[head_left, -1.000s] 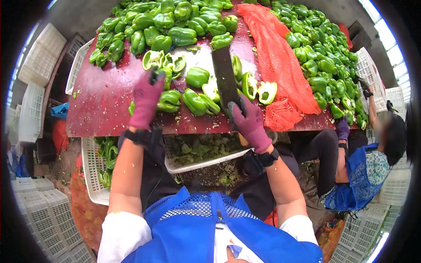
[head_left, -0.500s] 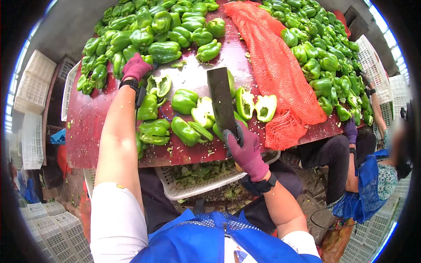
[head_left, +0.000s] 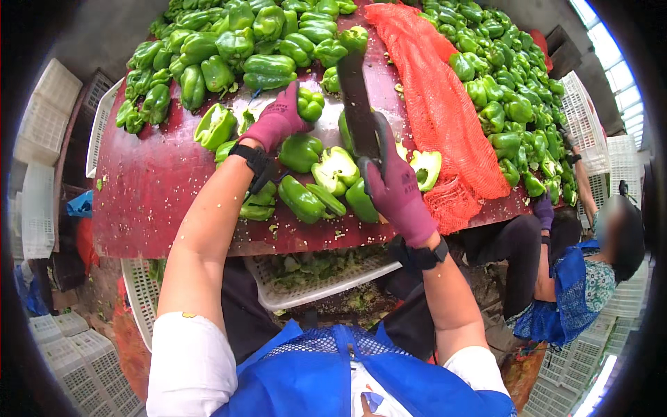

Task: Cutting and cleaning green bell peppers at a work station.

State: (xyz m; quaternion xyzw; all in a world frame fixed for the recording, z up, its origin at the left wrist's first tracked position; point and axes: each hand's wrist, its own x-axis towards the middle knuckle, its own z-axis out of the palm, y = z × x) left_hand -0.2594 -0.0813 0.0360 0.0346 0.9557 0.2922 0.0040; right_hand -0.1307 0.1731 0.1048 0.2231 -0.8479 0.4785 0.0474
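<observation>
My left hand [head_left: 278, 119], in a purple glove, is closed on a green bell pepper [head_left: 310, 104] above the dark red tabletop [head_left: 149, 184]. Just to the right of that pepper stands the broad dark blade of a knife [head_left: 358, 104]. The gloved right hand [head_left: 397, 189] grips its handle, with the blade pointing away from me. Beneath the hands lie a whole pepper [head_left: 300, 152], a cut-open pepper [head_left: 335, 171] showing pale flesh and seeds, and another cut piece [head_left: 426, 168] right of the knife. An opened pepper [head_left: 215, 127] sits left of my left wrist.
Heaped whole peppers [head_left: 267, 26] cover the far side. A red mesh sack [head_left: 445, 118] splits them from a second heap [head_left: 507, 90]. A white crate [head_left: 326, 295] with green scraps stands below the table's near edge. At the right, another person [head_left: 587, 271] sits by the table.
My left hand has come from the pile toward the right and now carries a pepper near the blade. The knife has shifted slightly up and to the right.
</observation>
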